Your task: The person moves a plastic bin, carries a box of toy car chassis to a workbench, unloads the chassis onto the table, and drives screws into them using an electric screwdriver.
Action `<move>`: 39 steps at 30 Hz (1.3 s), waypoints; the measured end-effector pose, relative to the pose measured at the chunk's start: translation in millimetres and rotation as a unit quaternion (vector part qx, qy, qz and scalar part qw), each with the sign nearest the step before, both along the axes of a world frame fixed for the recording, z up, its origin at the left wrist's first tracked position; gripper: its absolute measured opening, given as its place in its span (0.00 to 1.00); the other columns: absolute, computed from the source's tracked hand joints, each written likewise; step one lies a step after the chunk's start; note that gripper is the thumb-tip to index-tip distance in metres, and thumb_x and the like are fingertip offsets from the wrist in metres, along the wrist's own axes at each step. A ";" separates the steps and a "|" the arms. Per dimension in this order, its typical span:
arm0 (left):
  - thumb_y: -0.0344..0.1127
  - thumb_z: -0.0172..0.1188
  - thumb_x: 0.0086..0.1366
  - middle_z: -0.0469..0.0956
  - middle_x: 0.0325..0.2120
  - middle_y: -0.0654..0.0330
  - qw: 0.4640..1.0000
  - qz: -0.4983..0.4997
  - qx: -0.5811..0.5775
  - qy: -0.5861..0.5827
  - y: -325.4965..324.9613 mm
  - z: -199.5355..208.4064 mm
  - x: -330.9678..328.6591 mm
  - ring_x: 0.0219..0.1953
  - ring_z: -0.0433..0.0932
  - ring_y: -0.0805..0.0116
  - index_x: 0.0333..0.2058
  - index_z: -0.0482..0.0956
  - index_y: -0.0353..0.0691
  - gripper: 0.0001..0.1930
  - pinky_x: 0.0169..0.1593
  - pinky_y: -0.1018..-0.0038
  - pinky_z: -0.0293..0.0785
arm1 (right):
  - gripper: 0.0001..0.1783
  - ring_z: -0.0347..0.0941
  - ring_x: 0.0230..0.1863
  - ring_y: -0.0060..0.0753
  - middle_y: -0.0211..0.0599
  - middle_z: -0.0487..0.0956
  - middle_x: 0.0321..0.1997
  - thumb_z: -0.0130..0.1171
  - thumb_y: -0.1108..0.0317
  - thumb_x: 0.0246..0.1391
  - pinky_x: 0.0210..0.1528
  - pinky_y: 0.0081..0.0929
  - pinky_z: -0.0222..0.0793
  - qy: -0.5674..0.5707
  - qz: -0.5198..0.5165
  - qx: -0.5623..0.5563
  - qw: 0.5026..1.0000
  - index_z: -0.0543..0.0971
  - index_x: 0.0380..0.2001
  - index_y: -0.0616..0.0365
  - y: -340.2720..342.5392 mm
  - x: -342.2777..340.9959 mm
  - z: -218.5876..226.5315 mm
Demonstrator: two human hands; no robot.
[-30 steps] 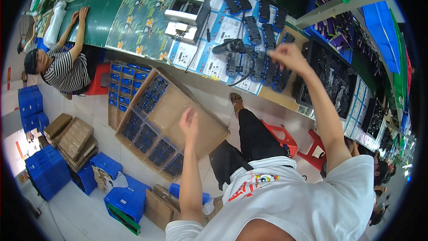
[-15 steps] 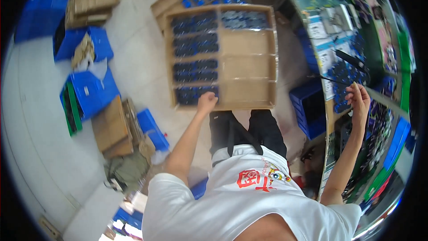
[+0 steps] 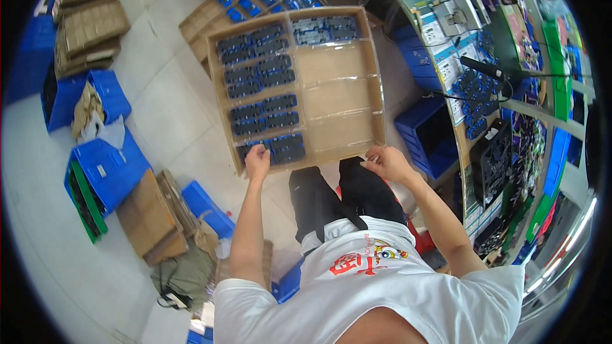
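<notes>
A shallow cardboard tray (image 3: 341,118) with dividers lies in front of my legs. Its left column holds rows of black-and-blue parts (image 3: 262,113) shaped like small blocks. Grey-blue parts (image 3: 325,28) fill the far right compartment. My left hand (image 3: 257,163) is at the near left corner of the tray, fingers curled down by the nearest row of parts; what they grip, if anything, is hidden. By the near right corner, my right hand (image 3: 386,163) has thumb and fingers pinched together. A tiny pale spot shows at its fingertips, too small to name.
To the right runs a workbench with loose blue-black parts (image 3: 475,99), a black handheld tool (image 3: 481,67) on a cable and a black case (image 3: 492,162). A blue crate (image 3: 428,137) stands below. Blue bins (image 3: 115,162) and flattened cardboard (image 3: 150,216) occupy the left floor; another filled tray (image 3: 204,28) lies beyond.
My right hand has come from the workbench to the tray's near right corner. My left hand has shifted left along the nearest row. The view has turned slightly.
</notes>
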State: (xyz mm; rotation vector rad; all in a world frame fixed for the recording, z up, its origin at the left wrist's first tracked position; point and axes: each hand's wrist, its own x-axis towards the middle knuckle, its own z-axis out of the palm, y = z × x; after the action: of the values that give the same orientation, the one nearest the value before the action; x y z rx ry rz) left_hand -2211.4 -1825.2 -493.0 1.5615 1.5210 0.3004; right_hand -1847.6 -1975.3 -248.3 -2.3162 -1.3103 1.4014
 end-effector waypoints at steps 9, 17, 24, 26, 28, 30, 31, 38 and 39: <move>0.28 0.65 0.61 0.85 0.37 0.52 0.999 0.019 -0.040 -0.018 40.6 16.9 -11.7 0.40 0.83 0.65 0.44 0.82 0.32 0.12 0.46 0.71 0.79 | 0.18 0.84 0.37 0.46 0.45 0.86 0.33 0.64 0.54 0.53 0.44 0.39 0.79 -0.046 -0.103 0.008 0.994 0.85 0.34 0.60 -24.9 26.0 -29.8; 0.28 0.66 0.60 0.85 0.35 0.54 0.983 0.164 -0.076 -0.016 74.4 -27.3 -52.2 0.35 0.82 0.68 0.40 0.84 0.31 0.10 0.42 0.72 0.77 | 0.18 0.84 0.33 0.44 0.46 0.86 0.32 0.67 0.56 0.52 0.42 0.36 0.78 -0.050 -0.139 -0.033 0.989 0.85 0.34 0.63 -81.5 30.1 -81.2; 0.30 0.66 0.60 0.84 0.30 0.55 0.983 0.150 -0.098 0.029 46.7 -31.4 -57.9 0.31 0.81 0.66 0.37 0.84 0.30 0.10 0.38 0.68 0.77 | 0.21 0.84 0.32 0.46 0.46 0.85 0.29 0.69 0.52 0.50 0.39 0.40 0.78 -0.080 -0.190 -0.020 0.978 0.85 0.34 0.61 -121.5 41.1 -74.5; 0.30 0.65 0.60 0.84 0.30 0.57 0.962 0.202 -0.182 -0.004 36.9 -29.9 -44.9 0.29 0.80 0.67 0.39 0.84 0.31 0.10 0.36 0.69 0.77 | 0.20 0.83 0.29 0.42 0.44 0.84 0.26 0.68 0.53 0.51 0.36 0.38 0.77 -0.067 -0.237 0.009 0.969 0.85 0.34 0.62 -125.1 54.9 -70.7; 0.30 0.65 0.60 0.83 0.30 0.59 0.983 0.138 -0.122 0.018 39.7 -32.1 -54.4 0.26 0.79 0.68 0.39 0.84 0.33 0.09 0.34 0.70 0.77 | 0.19 0.82 0.25 0.38 0.42 0.84 0.24 0.68 0.55 0.52 0.33 0.37 0.77 -0.012 -0.246 0.035 0.969 0.85 0.33 0.63 -110.1 62.4 -68.0; 0.32 0.67 0.61 0.83 0.30 0.60 0.992 0.113 -0.057 0.000 42.0 -31.5 -26.3 0.31 0.79 0.70 0.39 0.84 0.36 0.09 0.38 0.71 0.76 | 0.13 0.79 0.23 0.26 0.35 0.83 0.25 0.65 0.62 0.58 0.29 0.29 0.74 0.050 -0.324 0.051 0.943 0.83 0.31 0.64 -96.1 76.1 -70.6; 0.33 0.67 0.61 0.84 0.32 0.58 0.996 0.079 -0.051 -0.007 44.7 -25.8 4.5 0.35 0.81 0.68 0.40 0.84 0.36 0.11 0.42 0.69 0.77 | 0.11 0.76 0.21 0.20 0.30 0.82 0.23 0.63 0.65 0.59 0.25 0.26 0.72 0.051 -0.308 0.076 0.947 0.82 0.30 0.64 -93.4 86.1 -84.8; 0.29 0.65 0.58 0.82 0.41 0.51 0.982 -0.076 0.086 0.153 63.9 -5.6 13.4 0.44 0.81 0.53 0.46 0.81 0.41 0.16 0.51 0.62 0.77 | 0.15 0.79 0.30 0.56 0.46 0.82 0.25 0.60 0.59 0.56 0.36 0.43 0.76 0.046 -0.032 0.148 0.987 0.82 0.34 0.62 93.2 15.1 -168.8; 0.28 0.66 0.57 0.81 0.44 0.51 0.964 -0.117 0.117 0.206 71.5 -3.9 17.1 0.48 0.80 0.52 0.47 0.80 0.39 0.18 0.54 0.62 0.76 | 0.14 0.79 0.32 0.55 0.45 0.83 0.27 0.62 0.59 0.55 0.37 0.44 0.76 0.073 0.007 0.156 0.985 0.82 0.35 0.61 117.0 -5.0 -180.9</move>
State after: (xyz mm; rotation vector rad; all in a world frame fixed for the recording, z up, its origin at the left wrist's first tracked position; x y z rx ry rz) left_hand -2194.3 -1753.8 -496.9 2.0695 1.6309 0.0155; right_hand -1852.6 -1858.4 -429.2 -1.9690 -1.3906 1.2387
